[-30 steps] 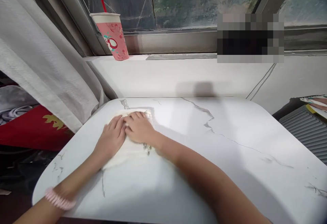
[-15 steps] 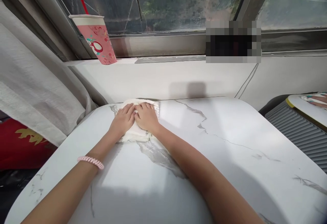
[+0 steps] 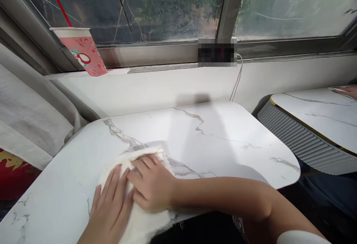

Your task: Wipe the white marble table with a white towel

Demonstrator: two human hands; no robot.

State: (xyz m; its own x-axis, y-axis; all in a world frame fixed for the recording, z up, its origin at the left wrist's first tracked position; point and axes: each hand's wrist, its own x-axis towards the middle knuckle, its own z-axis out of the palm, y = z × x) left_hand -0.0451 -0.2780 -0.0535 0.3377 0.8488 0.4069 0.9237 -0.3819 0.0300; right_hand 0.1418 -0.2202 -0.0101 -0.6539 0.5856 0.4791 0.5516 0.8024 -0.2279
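A cream-white cloth (image 3: 145, 220) lies spread on the white marble-patterned table (image 3: 220, 147), close to its near edge. My left hand (image 3: 111, 203) rests flat on the cloth's left part with its fingers stretched out. Beside it, my right hand (image 3: 153, 184) presses on the upper part of the cloth, its fingers bent and bearing down on the fabric. The right thumb side is near the left fingers. The cloth under both palms is hidden, and its lower end reaches the near table edge.
A pink paper cup (image 3: 85, 52) with a red straw stands on the window ledge at left. Further right are a blurred-out dark object (image 3: 217, 52) and a hanging white cable (image 3: 237, 82). A grey curtain (image 3: 30, 114) hangs left. Another table (image 3: 320, 110) stands right.
Both hands have drawn the cloth from the table's far edge back to its near edge. The view has shifted to the right, and the right fingers look more bent.
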